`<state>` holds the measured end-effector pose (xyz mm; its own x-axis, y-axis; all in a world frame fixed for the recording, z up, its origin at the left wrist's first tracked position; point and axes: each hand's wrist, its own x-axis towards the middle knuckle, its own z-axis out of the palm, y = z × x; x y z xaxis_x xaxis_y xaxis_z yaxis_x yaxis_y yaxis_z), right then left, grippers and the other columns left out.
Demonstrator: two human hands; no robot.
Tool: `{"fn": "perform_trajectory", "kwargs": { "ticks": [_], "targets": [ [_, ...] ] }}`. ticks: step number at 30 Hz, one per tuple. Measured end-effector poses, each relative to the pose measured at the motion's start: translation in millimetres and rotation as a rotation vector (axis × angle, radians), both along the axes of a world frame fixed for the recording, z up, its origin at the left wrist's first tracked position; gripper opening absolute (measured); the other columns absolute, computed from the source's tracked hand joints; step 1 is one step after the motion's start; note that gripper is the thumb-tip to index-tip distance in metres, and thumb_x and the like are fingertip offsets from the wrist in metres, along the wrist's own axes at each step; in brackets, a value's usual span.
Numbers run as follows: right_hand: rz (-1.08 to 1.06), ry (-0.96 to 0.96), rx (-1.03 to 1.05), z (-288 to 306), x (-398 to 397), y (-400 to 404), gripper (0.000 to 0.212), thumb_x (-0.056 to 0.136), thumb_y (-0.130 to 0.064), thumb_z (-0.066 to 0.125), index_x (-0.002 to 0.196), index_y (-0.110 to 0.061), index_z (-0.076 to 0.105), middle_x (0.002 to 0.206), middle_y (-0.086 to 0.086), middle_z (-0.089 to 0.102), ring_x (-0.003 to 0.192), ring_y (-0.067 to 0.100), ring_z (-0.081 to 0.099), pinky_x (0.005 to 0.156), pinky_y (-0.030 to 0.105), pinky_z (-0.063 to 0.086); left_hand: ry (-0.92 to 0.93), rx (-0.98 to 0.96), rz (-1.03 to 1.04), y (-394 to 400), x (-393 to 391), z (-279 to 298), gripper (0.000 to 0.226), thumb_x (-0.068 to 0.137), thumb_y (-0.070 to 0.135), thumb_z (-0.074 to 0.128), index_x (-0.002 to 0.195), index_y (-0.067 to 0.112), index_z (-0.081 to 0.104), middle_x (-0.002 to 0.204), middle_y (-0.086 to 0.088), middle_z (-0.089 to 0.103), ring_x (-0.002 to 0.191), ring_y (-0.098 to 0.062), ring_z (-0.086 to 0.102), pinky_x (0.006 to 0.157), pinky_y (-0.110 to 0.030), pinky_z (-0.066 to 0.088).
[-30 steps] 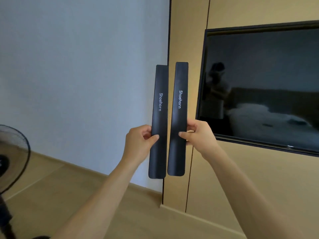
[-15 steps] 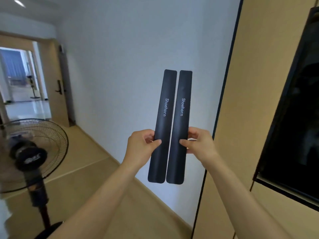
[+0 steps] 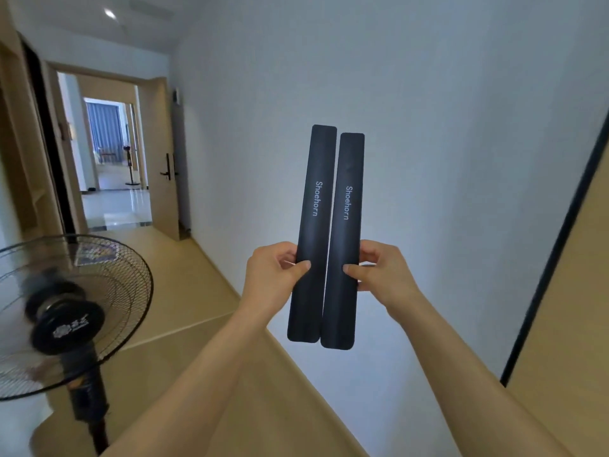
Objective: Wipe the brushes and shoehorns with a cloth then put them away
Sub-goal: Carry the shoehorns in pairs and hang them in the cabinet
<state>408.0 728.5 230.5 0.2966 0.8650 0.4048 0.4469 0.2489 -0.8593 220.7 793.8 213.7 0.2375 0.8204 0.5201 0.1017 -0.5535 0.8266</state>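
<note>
Up in front of the white wall [image 3: 428, 127], two long black shoehorns are held side by side. Only one view is given, from the head, so everything is told from there.

The left shoehorn [image 3: 313, 232] is pinched by the left hand [image 3: 273, 278]. The thumb is pressed on the front and the other fingers are curled round behind it. The right shoehorn [image 3: 344, 242] is pinched the same way by the right hand [image 3: 382, 272], thumb in front and fingers tucked at the back. Both are gripped a little below the middle, so the long top parts stand up and the short rounded ends hang down.

The two shoehorns are kept almost upright and tipped a bit to the right. Their long edges are touching or very nearly touching; which one cannot be told. The word "Shoehorn" is turned toward the camera on both. They are probably held like this so both fronts can be looked at together, perhaps to check that they are clean.

No cloth can be seen, and no brushes can be seen. A spot for putting things away is not shown either.

Low on the left, a black fan [image 3: 66, 318] is standing on the tan floor [image 3: 184, 291]. Farther back, an open door [image 3: 161, 159] can be seen, with a bright room past it. A tan wooden panel [image 3: 566, 357] is seen at the right edge.
</note>
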Motion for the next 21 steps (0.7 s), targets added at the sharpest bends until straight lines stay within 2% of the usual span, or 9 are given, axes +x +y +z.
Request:
{"fn": "perform_trajectory", "kwargs": {
  "ticks": [6,11,16,21],
  "targets": [
    [-0.007,-0.017,0.011,20.7,12.7,131.6,0.028,0.087,0.0,0.068,0.109,-0.018,0.074,0.099,0.003,0.074,0.089,0.025,0.072,0.073,0.041,0.064,0.016,0.003,-0.003,129.5,11.6,17.3,0.01,0.083,0.01,0.07,0.08,0.019,0.073,0.077,0.003,0.074,0.077,-0.021,0.07,0.075,-0.047,0.058],
    [-0.009,-0.012,0.017,23.3,19.6,225.3,0.029,0.088,-0.002,0.068,0.105,-0.025,0.073,0.098,-0.004,0.075,0.086,0.018,0.072,0.065,0.029,0.062,0.027,0.011,0.036,220.3,13.6,18.5,0.011,0.084,0.012,0.071,0.083,0.022,0.074,0.078,0.008,0.074,0.077,-0.014,0.07,0.075,-0.044,0.059],
    [0.036,-0.022,0.012,14.4,20.8,319.0,0.029,0.09,-0.005,0.069,0.115,-0.019,0.072,0.105,-0.003,0.073,0.091,0.017,0.071,0.073,0.033,0.064,0.017,0.02,0.088,302.3,12.1,8.5,0.012,0.084,0.011,0.072,0.086,0.022,0.074,0.079,0.008,0.074,0.078,-0.015,0.07,0.074,-0.045,0.059],
    [0.13,-0.01,0.005,4.5,26.3,423.7,0.028,0.09,-0.008,0.07,0.117,-0.018,0.07,0.108,-0.002,0.072,0.094,0.018,0.07,0.078,0.035,0.063,0.018,0.013,0.17,386.1,10.5,-0.4,0.014,0.088,0.013,0.07,0.091,0.026,0.074,0.083,0.012,0.074,0.08,-0.007,0.069,0.074,-0.036,0.06]
  ]
}}
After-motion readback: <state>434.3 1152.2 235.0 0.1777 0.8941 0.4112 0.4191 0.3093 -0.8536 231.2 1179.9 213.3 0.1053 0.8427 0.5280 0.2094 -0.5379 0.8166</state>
